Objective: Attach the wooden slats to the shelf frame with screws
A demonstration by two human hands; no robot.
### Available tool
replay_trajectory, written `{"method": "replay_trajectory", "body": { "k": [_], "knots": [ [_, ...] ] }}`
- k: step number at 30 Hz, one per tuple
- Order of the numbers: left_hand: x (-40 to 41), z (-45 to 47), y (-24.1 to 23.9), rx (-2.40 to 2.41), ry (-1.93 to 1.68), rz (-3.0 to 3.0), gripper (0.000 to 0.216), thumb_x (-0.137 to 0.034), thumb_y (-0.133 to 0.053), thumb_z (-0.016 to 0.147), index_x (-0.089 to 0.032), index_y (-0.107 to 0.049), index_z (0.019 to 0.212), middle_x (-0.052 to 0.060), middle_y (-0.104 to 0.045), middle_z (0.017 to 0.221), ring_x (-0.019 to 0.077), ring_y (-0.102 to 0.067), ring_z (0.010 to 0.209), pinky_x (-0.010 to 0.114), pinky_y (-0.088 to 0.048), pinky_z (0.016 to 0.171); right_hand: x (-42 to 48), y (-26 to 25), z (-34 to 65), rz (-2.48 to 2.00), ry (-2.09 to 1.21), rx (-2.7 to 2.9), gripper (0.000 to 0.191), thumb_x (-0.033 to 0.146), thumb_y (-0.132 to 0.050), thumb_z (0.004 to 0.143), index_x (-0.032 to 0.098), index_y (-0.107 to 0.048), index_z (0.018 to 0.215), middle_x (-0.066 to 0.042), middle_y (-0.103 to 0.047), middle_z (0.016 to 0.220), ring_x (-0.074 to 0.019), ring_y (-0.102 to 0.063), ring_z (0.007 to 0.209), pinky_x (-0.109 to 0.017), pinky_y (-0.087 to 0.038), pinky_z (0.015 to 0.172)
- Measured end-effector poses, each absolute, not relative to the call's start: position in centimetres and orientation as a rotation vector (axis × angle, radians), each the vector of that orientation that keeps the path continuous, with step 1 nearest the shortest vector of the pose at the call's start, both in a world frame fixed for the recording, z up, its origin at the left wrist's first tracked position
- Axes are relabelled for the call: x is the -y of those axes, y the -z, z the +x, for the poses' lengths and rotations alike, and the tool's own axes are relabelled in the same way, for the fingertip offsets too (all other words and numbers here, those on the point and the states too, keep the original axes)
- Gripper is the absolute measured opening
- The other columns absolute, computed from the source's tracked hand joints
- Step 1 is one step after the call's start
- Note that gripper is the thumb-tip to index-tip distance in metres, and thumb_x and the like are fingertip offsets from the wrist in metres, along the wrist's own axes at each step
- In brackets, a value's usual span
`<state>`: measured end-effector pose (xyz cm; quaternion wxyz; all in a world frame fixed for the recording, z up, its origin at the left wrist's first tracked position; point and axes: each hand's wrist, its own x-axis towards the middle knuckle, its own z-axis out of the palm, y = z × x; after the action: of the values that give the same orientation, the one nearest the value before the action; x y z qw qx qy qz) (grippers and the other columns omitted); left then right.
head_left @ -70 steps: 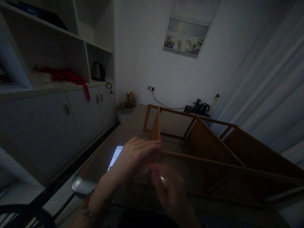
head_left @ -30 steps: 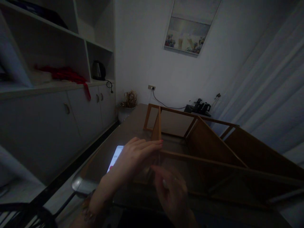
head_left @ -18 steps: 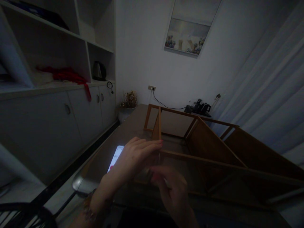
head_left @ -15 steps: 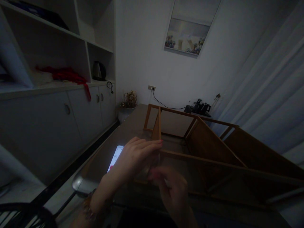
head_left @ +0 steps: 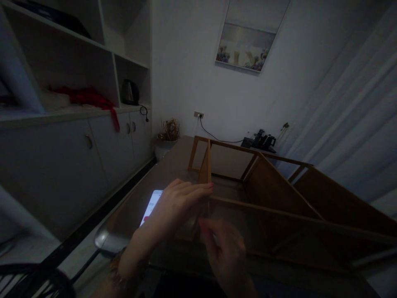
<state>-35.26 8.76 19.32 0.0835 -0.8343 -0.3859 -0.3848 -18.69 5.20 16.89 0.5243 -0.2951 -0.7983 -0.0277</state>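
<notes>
A brown wooden shelf frame (head_left: pixel 273 186) lies on its side on the glass-topped table (head_left: pixel 173 161). My left hand (head_left: pixel 176 203) rests flat on the frame's near-left corner, fingers stretched out together and pointing right. My right hand (head_left: pixel 226 252) hovers just below that corner with fingers curled as if pinching a small pale thing; it is blurred and dim, so I cannot name what it holds. A lit phone (head_left: pixel 151 205) lies on the table, partly hidden behind my left hand.
White cabinets and open shelves (head_left: pixel 62 124) run along the left wall, holding a red cloth (head_left: pixel 88 97) and a dark kettle (head_left: pixel 129 92). A plant pot (head_left: pixel 169 134) and a dark tea set (head_left: pixel 262 140) stand at the table's far end. Curtains hang right.
My left hand has stayed flat on the frame corner. My right hand has kept making small shifting motions just below it, moving slightly left and back.
</notes>
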Motion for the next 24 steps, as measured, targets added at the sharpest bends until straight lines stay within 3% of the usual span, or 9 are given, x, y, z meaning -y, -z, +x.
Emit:
{"method": "replay_trajectory", "body": {
  "k": [11,20,24],
  "knots": [
    [-8.7,-35.3,-19.4,1.134,1.168,-2.500,0.034,-0.022,-0.061,0.087,-0.025,-0.056,0.121,0.002,-0.066,0.123,0.0179,-0.067,0.097,0.031,-0.043,0.076,-5.4,-17.8,-18.6,-0.755,-0.519,1.884,0.023,0.031,-0.049,0.095,0.020,-0.065,0.082,0.003,-0.065,0.063,-0.0096,-0.062,0.056,-0.019,-0.047,0.055],
    [-8.5,-35.2,-19.6,1.144,1.191,-2.486,0.032,-0.021,-0.063,0.086,-0.025,-0.059,0.117,0.000,-0.068,0.120,0.0169,-0.067,0.094,0.031,-0.042,0.075,-7.1,-17.1,-18.3,-0.499,0.321,1.883,0.014,0.034,-0.061,0.089,0.022,-0.068,0.088,-0.003,-0.065,0.072,-0.0162,-0.060,0.074,-0.028,-0.053,0.066],
    [-8.5,-35.2,-19.7,1.131,1.194,-2.487,0.033,-0.018,-0.063,0.085,-0.025,-0.058,0.117,0.000,-0.067,0.122,0.0168,-0.067,0.094,0.030,-0.042,0.074,-8.0,-16.9,-17.5,-0.307,0.465,1.998,0.008,0.018,-0.065,0.085,0.021,-0.067,0.093,0.002,-0.065,0.067,-0.0136,-0.061,0.068,-0.026,-0.054,0.066]
  ]
}}
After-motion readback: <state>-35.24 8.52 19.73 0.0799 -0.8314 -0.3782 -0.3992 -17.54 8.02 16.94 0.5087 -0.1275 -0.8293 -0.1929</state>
